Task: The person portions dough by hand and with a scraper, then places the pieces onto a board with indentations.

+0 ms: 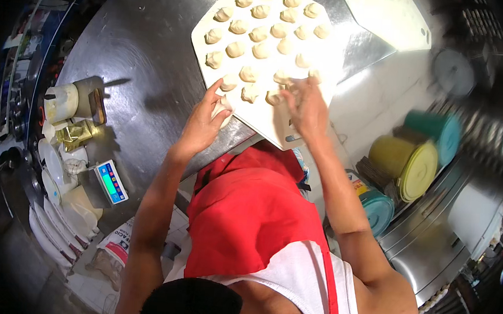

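A pale, many-sided board [254, 111] lies on a steel table with rows of small pleated dough balls [258, 34] spread over it. At its near left edge, my left hand [201, 123] grips a pale dough piece [223, 111] between thumb and fingers. One dough ball [228, 82] sits just past those fingertips. My right hand [309, 108] is blurred over the board's near right part, its fingers close to another dough ball [274, 98]. Whether those fingers touch or hold any dough cannot be made out. Near the right wrist, the board has a handle cutout [293, 138].
On the steel table [155, 27], a digital scale [110, 183], a gold foil packet [74, 135] and a white pot [61, 103] stand left. A second pale board [388, 18] is at far right. Lidded yellow [416, 170] and green [447, 138] buckets stand on the right.
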A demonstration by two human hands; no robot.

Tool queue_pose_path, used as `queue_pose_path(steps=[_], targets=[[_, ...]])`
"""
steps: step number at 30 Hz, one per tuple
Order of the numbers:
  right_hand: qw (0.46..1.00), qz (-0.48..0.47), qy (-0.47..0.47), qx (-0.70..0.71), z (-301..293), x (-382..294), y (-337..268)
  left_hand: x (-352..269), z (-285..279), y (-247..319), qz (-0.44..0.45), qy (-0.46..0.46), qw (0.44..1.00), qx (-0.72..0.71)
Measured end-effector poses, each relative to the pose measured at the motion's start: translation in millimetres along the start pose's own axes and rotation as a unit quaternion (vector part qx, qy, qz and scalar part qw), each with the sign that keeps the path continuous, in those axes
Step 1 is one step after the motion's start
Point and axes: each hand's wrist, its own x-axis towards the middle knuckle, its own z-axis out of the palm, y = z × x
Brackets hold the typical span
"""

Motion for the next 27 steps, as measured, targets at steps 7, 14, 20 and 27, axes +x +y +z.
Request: queue_pose_path(steps=[7, 14, 20, 27], targets=[[0.948, -0.184, -0.139, 0.22, 57.9, -16.4, -107.9, -10.4, -14.1, -39.6, 0.06, 0.019, 0.986, -0.156], [0.993, -0.078, -0.089, 0.018, 53.1, -42.7, -145.1, -26.8, -41.9, -26.4, 0.227, 0.007, 0.972, 0.061], [0.989, -0.069, -0.047, 0.123, 51.3, -48.8, -181.4, -52.9, -66.0, 17.8, 0.148, -0.037, 0.988, 0.042], [0.936, -0.284, -0.067, 0.196, 108.7, -80.2, -183.3, -9.3, -36.4, -124.3, 0.329, 0.022, 0.931, -0.156]])
